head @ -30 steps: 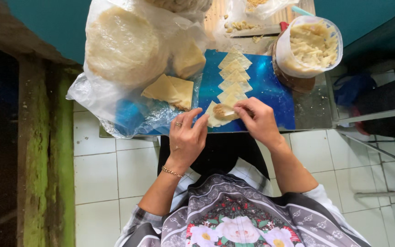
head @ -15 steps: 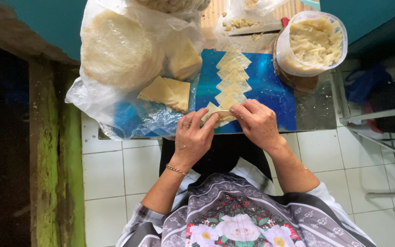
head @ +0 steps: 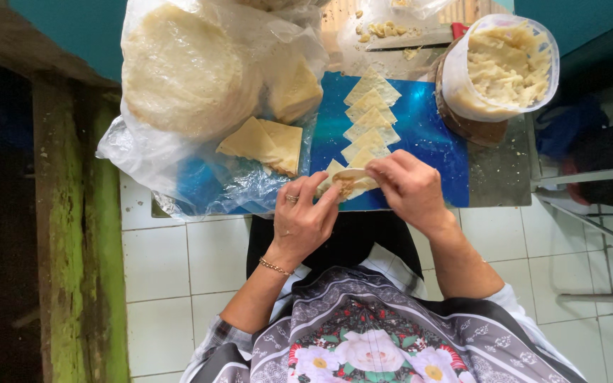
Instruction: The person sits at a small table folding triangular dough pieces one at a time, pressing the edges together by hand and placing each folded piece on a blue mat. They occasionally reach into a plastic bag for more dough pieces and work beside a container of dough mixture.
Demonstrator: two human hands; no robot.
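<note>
At the blue board's point(head: 427, 142) near edge, the left hand point(head: 303, 223) and right hand point(head: 409, 188) are pinching a filled pastry wrapper point(head: 350, 182), now folded further shut than before; fingers are hiding its filling.

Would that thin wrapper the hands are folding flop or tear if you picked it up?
Probably floppy: the wrapper curls between both hands. Likely light and tearable, as thin as the cut sheets lying flat.
</note>
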